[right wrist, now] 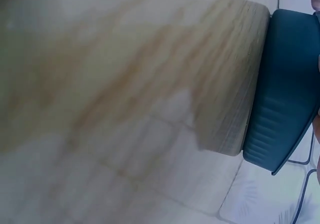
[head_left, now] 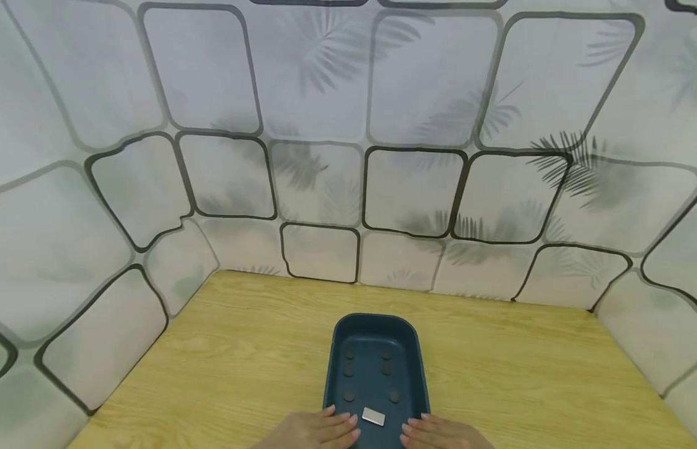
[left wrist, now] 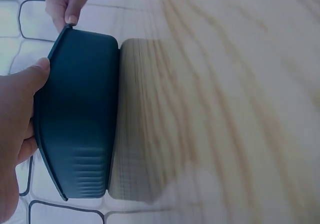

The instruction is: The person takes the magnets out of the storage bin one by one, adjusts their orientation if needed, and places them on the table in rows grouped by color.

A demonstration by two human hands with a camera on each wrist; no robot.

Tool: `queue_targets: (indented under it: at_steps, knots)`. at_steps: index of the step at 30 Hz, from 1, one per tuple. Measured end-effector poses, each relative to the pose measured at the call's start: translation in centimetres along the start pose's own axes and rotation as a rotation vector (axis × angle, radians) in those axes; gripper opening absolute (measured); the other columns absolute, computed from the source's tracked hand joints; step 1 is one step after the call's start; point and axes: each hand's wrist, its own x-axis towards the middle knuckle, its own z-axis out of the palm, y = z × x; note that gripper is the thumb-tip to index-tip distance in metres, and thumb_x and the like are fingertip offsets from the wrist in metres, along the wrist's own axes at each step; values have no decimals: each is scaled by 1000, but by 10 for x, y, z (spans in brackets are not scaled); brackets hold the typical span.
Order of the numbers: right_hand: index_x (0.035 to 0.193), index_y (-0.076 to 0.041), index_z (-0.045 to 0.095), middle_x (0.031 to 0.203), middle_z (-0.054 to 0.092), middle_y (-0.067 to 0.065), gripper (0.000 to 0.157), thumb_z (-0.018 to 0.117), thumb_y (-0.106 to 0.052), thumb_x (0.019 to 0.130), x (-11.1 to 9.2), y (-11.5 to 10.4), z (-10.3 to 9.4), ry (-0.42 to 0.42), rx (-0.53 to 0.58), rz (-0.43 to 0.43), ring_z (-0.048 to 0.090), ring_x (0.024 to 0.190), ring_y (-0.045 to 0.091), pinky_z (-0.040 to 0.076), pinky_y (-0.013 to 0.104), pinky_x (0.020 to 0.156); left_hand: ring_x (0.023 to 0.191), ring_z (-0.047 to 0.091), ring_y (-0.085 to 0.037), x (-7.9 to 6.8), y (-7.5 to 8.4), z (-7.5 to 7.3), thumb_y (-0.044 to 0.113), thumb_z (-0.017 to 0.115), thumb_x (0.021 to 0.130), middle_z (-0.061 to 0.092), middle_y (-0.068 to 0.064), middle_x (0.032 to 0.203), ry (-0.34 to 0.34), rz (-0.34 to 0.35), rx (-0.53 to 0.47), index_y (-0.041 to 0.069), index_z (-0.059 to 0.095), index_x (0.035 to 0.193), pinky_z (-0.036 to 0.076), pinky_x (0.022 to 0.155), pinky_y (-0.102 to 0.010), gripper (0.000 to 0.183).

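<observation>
Head view: straight-fingered, my left hand [head_left: 320,430] and right hand [head_left: 442,431] rest on the tray [head_left: 367,376] between them; I'd press evenly.

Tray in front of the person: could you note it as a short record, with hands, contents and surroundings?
Tray: blue, on a wood-grain table
Left hand: at the tray's left side, fingers over the edge
Right hand: at its right side, likewise
Contents: six dark discs visible; silver bar nearest the hands
Backdrop: pale, leaf-patterned
</observation>
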Motion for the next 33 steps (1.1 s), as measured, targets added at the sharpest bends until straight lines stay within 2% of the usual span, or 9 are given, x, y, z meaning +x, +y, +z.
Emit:
queue_targets:
  at_steps: [5, 9, 16, 19, 23, 28, 30, 33]
  knots:
    - [123, 8, 57, 138, 46, 14, 40, 43, -22, 101, -3, -1, -4, -3, 22, 5, 43, 132, 20, 28, 27, 112, 110, 62, -10, 4, 0, 1, 30, 53, 95, 68, -5, 115, -13, 19, 5, 5, 67, 116, 48, 93, -24, 35]
    - [125, 8, 56, 141, 44, 13, 41, 43, -22, 101, -3, -2, -5, -6, 42, 19, 42, 133, 20, 28, 26, 112, 108, 63, -10, 7, 0, 2, 30, 57, 93, 68, -6, 113, -11, -6, -16, 5, 68, 114, 50, 90, -24, 34]
    - [123, 8, 58, 139, 46, 13, 39, 46, -21, 100, -5, -4, -5, 8, 80, 36, 44, 131, 20, 28, 26, 112, 109, 63, -14, 12, 0, 8, 26, 58, 94, 66, -11, 116, 112, -106, -47, 1, 67, 115, 52, 87, -27, 34]
    - [123, 9, 57, 140, 46, 13, 39, 45, -21, 100, -6, -5, -6, -2, 100, 47, 43, 133, 20, 27, 26, 113, 114, 60, -18, 13, -3, 10, 30, 55, 96, 63, -13, 121, 134, -151, -25, 0, 64, 119, 50, 91, -30, 39]
    - [123, 10, 57, 140, 47, 14, 40, 44, -21, 100, -7, -5, -8, -15, 106, 48, 40, 134, 20, 26, 26, 113, 122, 54, -23, 12, -11, 8, 38, 44, 100, 57, -16, 130, 87, -198, -10, 1, 55, 130, 43, 102, -32, 49]
    - [125, 12, 54, 142, 43, 16, 43, 41, -21, 101, -6, -4, -8, -7, 92, 24, 38, 136, 22, 26, 27, 113, 129, 47, -26, 4, -21, 4, 44, 38, 100, 45, -16, 142, 20, -252, -88, 2, 42, 140, 30, 111, -30, 58]
    - [126, 12, 53, 143, 42, 16, 43, 41, -22, 102, -6, -3, -7, 1, 84, 15, 37, 136, 22, 26, 27, 113, 129, 46, -25, 0, -23, 4, 44, 41, 99, 43, -15, 143, 17, -241, -136, 2, 41, 141, 29, 112, -30, 59]
    - [127, 12, 52, 142, 42, 16, 44, 40, -23, 102, -5, -2, -7, 0, 64, 6, 36, 136, 22, 26, 27, 114, 127, 50, -24, -3, -26, 8, 41, 46, 98, 48, -17, 139, 42, -164, -195, 0, 46, 137, 33, 110, -32, 57]
